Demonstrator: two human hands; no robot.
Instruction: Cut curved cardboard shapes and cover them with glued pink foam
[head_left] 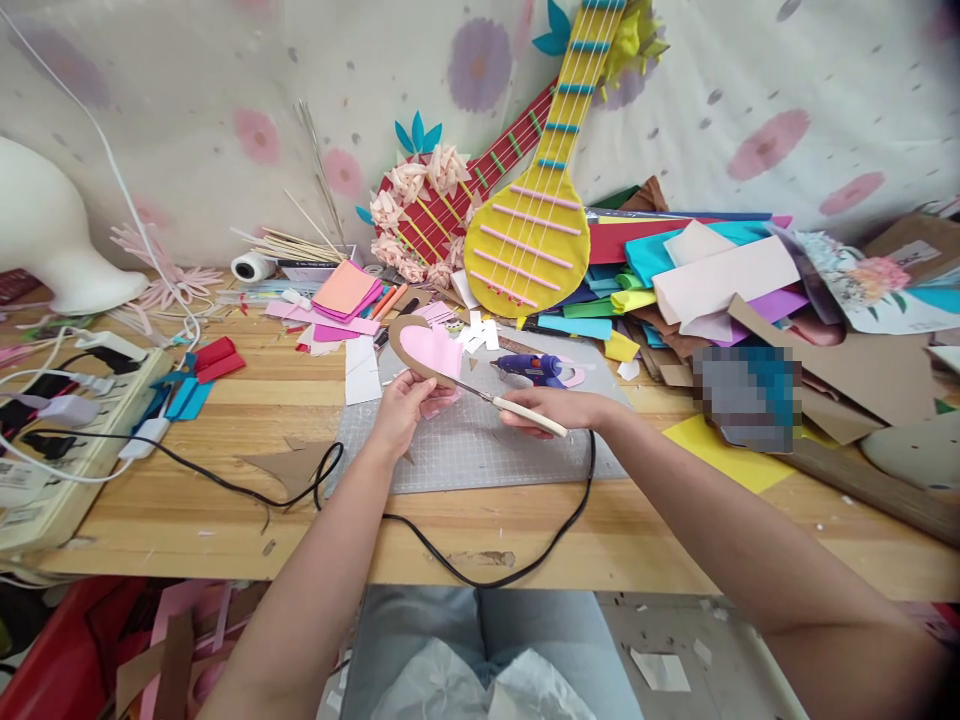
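Between its thumb and fingers my left hand (pixel 405 408) pinches a curved piece of brown cardboard (pixel 403 343), above the grey cutting mat (pixel 472 470). Pink paper (pixel 439 350) shows inside the curve; I cannot tell whether it is joined to the cardboard. My right hand (pixel 559 408) is closed round the pale handles of a pair of scissors (pixel 531 414). The blades point left and meet the cardboard's lower edge beside my left fingertips. Just beyond my right hand lies a blue glue gun (pixel 531 369) on the mat.
A yellow paper lute (pixel 529 245) and a red flowered one (pixel 427 220) lean at the back. Coloured sheets (pixel 720 275) pile up on the right. A power strip (pixel 82 440) stands left, and a black cable (pixel 487 582) loops along the table's front.
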